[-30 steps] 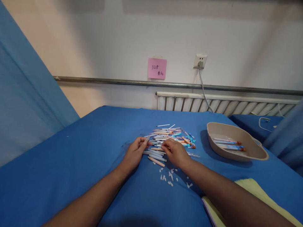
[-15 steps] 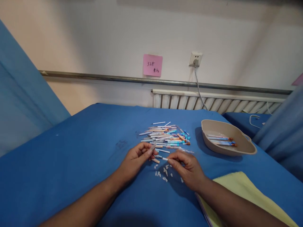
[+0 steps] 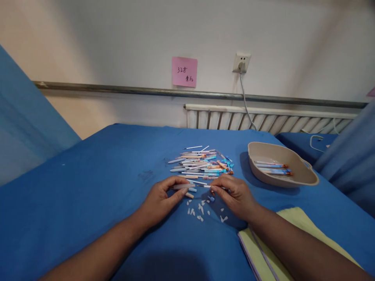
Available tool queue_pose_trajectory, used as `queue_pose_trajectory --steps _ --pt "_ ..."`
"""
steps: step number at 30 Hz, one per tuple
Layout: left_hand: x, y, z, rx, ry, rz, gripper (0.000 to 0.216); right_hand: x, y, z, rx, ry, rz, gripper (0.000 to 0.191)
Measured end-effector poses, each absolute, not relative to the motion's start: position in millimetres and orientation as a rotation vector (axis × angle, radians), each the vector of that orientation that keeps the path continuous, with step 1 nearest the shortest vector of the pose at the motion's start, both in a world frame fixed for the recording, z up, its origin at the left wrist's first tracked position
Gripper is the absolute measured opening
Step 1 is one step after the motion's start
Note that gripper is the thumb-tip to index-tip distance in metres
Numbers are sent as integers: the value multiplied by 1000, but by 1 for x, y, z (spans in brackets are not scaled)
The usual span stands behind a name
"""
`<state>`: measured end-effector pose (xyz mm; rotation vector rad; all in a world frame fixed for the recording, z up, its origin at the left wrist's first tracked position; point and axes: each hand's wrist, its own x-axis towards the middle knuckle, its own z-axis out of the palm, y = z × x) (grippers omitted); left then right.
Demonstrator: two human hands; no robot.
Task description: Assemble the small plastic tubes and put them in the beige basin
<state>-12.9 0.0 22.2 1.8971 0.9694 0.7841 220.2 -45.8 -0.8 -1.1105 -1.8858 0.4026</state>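
My left hand (image 3: 159, 198) pinches a pale pen barrel (image 3: 183, 186) that lies level above the blue cloth (image 3: 88, 187). My right hand (image 3: 234, 193) holds a thin white refill (image 3: 203, 185), its tip pointing at the barrel's open end. Just beyond both hands lies a pile of pen parts (image 3: 202, 164) in blue, orange and white. Several small white caps (image 3: 202, 212) are scattered on the cloth between and below my hands.
A beige tray (image 3: 304, 177) with a few assembled pens stands to the right. A yellow notebook (image 3: 293, 230) lies under my right forearm. Behind are a radiator (image 3: 263, 121), a rail, a wall socket (image 3: 240, 62) and a pink note (image 3: 184, 72).
My hands drew back from the pile toward me, each taking a part. The refill in my right hand now lines up with the barrel in my left. The view shifted slightly right and down.
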Motion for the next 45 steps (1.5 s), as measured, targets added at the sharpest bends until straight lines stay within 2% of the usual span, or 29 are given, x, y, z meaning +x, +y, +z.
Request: queue_pose_trajectory --steps 38,45 --pt "-10 -5 20 2204 955 678 17 215 -52 -2 -1183 -2008 351 12" --pt "-4 -3 15 2046 986 665 19 201 -55 -3 -1160 -1684 452 15"
